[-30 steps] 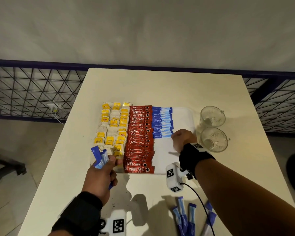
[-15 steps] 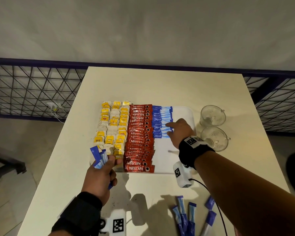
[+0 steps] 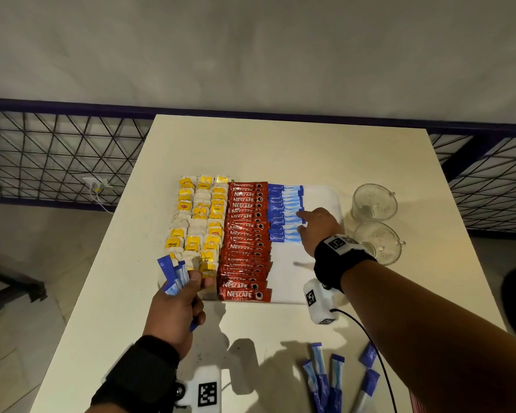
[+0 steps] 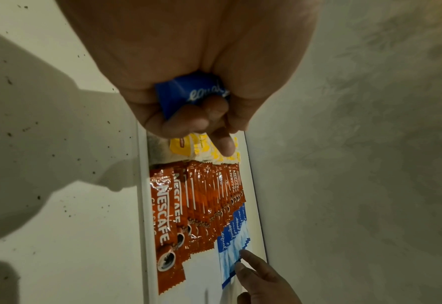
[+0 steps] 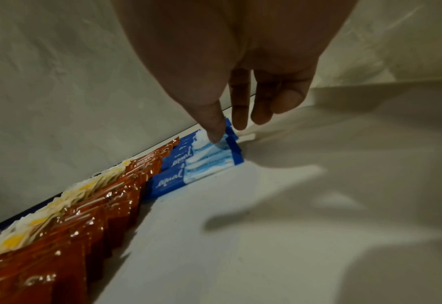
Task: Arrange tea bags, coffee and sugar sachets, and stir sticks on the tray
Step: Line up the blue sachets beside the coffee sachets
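The white tray [image 3: 325, 195] is shown on the bench [image 3: 280, 150], filled from left to right with tea bags [image 3: 197, 222], red coffee sachets [image 3: 245, 239] and a column of blue sugar sachets [image 3: 283, 213]. Each placed sugar sachet is laid with its long axis running left to right, and the column is stacked from the far edge of the tray toward the near edge; it ends about halfway, so that the near part of that lane is left bare.

The right hand [image 3: 319, 231] is seen at the right ends of the sugar sachets, with fingers extended and nothing held; a fingertip [image 5: 215, 137] is pressed on the pale end of one sachet, apparently to square the column. The left hand [image 3: 176, 305] is held off the near left corner of the tray, its fingers clenched round a fanned bundle of sugar sachets [image 3: 173, 275], which point up and away, roughly crosswise to the laid ones.

The bare lane is thus found to the right of the left hand, beyond the coffee column, and just near of the right hand, which is judged the closer one. More loose sugar sachets [image 3: 328, 380] are left on the bench at the near edge, and two glass cups [image 3: 374, 201] are placed right of the tray. No stir sticks can be made out.
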